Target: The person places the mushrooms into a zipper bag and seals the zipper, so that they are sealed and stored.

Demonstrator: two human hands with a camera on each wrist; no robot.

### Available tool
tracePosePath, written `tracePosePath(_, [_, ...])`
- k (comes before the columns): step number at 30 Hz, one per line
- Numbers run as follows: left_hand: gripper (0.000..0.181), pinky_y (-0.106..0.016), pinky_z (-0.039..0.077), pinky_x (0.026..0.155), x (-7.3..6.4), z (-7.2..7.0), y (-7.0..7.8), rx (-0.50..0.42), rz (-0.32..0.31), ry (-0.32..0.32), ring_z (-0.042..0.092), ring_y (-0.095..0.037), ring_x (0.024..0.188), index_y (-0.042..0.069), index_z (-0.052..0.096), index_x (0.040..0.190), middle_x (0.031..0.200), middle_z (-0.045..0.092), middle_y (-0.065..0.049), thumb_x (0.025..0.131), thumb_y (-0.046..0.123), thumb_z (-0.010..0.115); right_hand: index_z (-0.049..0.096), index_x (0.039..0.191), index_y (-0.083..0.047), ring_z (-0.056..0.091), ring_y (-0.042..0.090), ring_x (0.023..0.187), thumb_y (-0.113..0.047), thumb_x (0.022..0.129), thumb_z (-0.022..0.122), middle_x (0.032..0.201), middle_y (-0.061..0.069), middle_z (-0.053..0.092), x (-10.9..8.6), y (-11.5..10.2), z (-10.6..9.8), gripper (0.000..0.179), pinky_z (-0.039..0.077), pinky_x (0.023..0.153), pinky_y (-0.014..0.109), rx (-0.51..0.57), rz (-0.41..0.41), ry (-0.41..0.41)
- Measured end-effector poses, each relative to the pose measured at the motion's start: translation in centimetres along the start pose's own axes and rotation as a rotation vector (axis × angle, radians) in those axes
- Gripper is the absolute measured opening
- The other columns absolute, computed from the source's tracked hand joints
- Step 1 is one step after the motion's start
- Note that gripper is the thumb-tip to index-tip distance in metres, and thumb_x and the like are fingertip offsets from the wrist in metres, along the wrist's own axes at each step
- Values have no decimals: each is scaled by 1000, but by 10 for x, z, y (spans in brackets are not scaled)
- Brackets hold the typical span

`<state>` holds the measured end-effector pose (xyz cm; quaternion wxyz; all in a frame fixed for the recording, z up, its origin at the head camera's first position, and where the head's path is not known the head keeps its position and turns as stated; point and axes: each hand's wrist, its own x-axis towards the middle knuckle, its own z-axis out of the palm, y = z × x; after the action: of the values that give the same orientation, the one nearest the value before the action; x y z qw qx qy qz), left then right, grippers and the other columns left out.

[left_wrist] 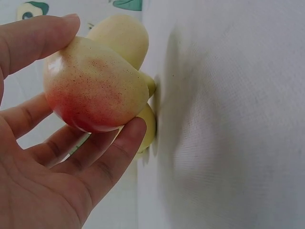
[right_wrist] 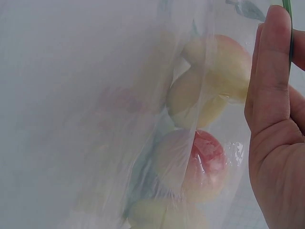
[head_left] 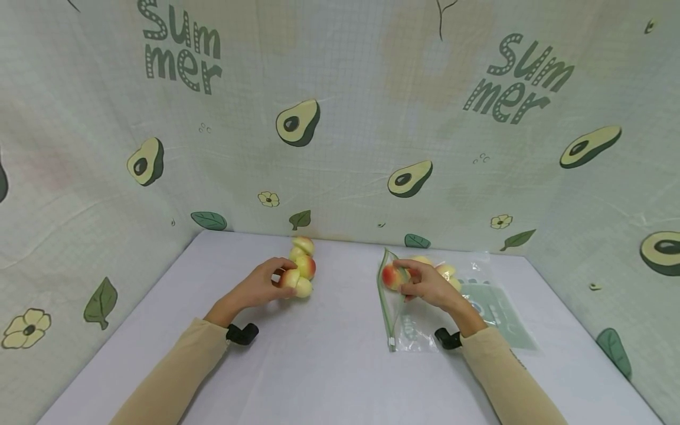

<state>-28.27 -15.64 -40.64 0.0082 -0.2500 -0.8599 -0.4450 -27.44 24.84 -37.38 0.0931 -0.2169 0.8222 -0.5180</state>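
A pile of yellow-red peaches [head_left: 304, 264] lies on the white table near the back wall. My left hand [head_left: 280, 279] pinches one peach [left_wrist: 95, 86] at the pile's near left side, between thumb and fingers; other peaches [left_wrist: 121, 36] sit behind it. To the right lies a clear zip bag [head_left: 411, 330] with a green zip edge [head_left: 383, 307]. My right hand [head_left: 410, 278] grips the bag's raised mouth. Inside the bag a red peach [right_wrist: 207, 164] and paler ones [right_wrist: 224, 67] show through the plastic, beside my right hand [right_wrist: 271, 119].
The white table [head_left: 329, 366] is walled on three sides by a pale cloth printed with avocados [head_left: 297, 123]. A greenish printed patch [head_left: 496, 310] shows on the bag's far part. Black wrist mounts [head_left: 241, 333] sit on both sleeves.
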Motion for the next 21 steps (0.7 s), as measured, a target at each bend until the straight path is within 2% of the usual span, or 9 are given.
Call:
tracePosePath(7, [52, -32, 52, 81, 1, 2, 3, 2, 4, -8, 54, -26, 107, 7, 56, 122, 119, 54, -9, 77, 17, 79, 39, 139, 9, 59, 29, 73, 8, 84, 64, 116, 35, 51, 0, 0, 0, 60, 56, 65, 44, -2, 6, 2])
tracePosePath(13, [51, -31, 52, 81, 0, 6, 9, 2, 24, -17, 54, -26, 107, 5, 56, 121, 118, 54, -9, 78, 17, 79, 39, 139, 9, 59, 28, 72, 8, 84, 64, 112, 35, 52, 0, 1, 0, 60, 54, 68, 50, 3, 9, -4])
tracePosePath(14, [50, -33, 52, 81, -2, 6, 17, -3, 24, -22, 54, -28, 107, 3, 55, 121, 118, 54, -11, 78, 15, 78, 39, 139, 9, 59, 28, 72, 8, 85, 64, 112, 35, 52, 0, 2, 0, 60, 55, 67, 50, 3, 8, -5])
tracePosePath(17, [49, -32, 52, 81, -2, 8, 19, 0, 30, -21, 54, -27, 106, 4, 56, 121, 116, 54, -11, 78, 15, 78, 39, 139, 9, 59, 29, 73, 8, 85, 64, 114, 34, 51, 0, 2, 0, 60, 55, 68, 49, 2, 8, -6])
tracePosePath(20, [48, -32, 52, 80, -2, 11, 20, -2, 33, -18, 54, -26, 104, 5, 56, 120, 115, 55, -10, 78, 14, 78, 38, 139, 9, 59, 30, 73, 8, 85, 64, 115, 34, 51, 0, 3, 0, 60, 55, 67, 47, 1, 6, -5])
tracePosePath(21, [48, -30, 52, 79, 0, 13, 14, 1, 43, -14, 54, -24, 104, 6, 57, 120, 115, 55, -8, 77, 15, 78, 38, 139, 9, 59, 30, 72, 8, 84, 64, 114, 35, 51, 0, 2, 0, 60, 55, 67, 48, 3, 6, -6])
